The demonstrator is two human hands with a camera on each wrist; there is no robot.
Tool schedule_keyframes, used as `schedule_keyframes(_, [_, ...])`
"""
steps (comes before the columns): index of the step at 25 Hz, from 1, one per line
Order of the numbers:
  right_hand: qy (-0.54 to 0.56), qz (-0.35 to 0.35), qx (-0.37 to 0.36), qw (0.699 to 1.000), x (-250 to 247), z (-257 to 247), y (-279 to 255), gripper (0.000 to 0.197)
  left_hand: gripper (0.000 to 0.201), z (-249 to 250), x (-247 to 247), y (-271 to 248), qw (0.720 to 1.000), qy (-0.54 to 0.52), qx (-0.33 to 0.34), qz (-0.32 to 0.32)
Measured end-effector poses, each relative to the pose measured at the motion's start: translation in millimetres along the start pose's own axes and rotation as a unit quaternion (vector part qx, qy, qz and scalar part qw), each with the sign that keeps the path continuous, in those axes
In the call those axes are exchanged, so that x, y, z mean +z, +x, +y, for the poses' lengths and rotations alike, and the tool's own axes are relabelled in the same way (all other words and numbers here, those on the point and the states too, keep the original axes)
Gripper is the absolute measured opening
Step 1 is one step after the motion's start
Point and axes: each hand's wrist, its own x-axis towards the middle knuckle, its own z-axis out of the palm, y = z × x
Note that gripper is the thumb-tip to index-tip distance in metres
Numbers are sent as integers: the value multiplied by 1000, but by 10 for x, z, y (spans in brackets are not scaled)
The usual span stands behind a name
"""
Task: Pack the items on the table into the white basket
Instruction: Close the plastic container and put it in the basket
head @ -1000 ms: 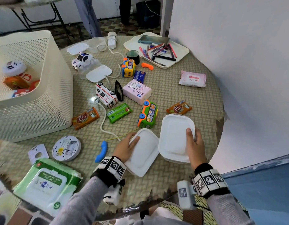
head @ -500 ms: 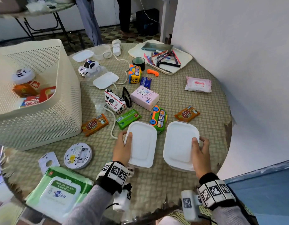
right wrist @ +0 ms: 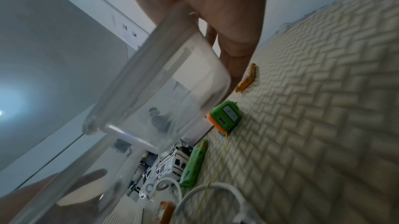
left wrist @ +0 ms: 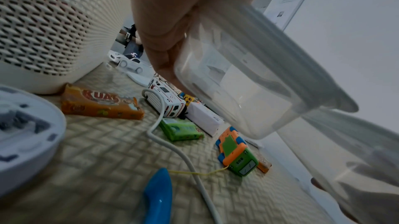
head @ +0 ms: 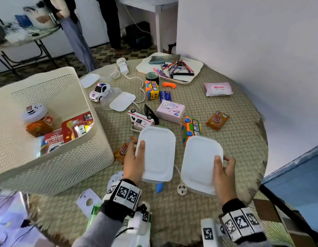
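Note:
Two clear lidded plastic boxes hang above the round table. My left hand (head: pixel 135 157) grips the left box (head: pixel 157 154) by its near left edge, thumb on the white lid; the left wrist view shows fingers (left wrist: pixel 164 40) curled under the box (left wrist: pixel 248 82). Over at the right side, my right hand (head: pixel 224 168) holds the other box (head: pixel 199 163) the same way, its body (right wrist: pixel 162 91) see-through in the right wrist view. The white perforated basket (head: pixel 69 157) stands at the left with several items inside.
Below the boxes lie a green-orange toy bus (head: pixel 192 127), an ambulance toy (head: pixel 140 119), a white cable (left wrist: pixel 172 145), a blue handset (left wrist: pixel 157 198), orange snack packs (head: pixel 217 120) and a pink tissue box (head: pixel 170 111). A pen tray (head: pixel 195 66) sits at the back. People stand beyond the table.
Both boxes have come up off the table and shifted slightly left toward the basket. Each hand went from resting on a lid to gripping the box edge.

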Motion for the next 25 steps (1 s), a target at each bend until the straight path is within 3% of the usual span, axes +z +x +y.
schedule_keyframes(7, [-19,43,-45,998,-3,-96,-551,15,17,56,-260,-222,998,-10,25,-51])
schedule_keyframes(14, [-33,49,-46,997,-135,-167,-1201,15,43,-6,-393,-469,995,1,23,-102])
schedule_keyframes(21, [-11,94,-53,994,-110,117,-1955,23,32,-11,-917,-1036,990,8,76,-117])
schedule_keyframes(25, [33,87,-49,995,86,193,-2425,19,21,-67,-1349,-1281,986,14,111,-126])
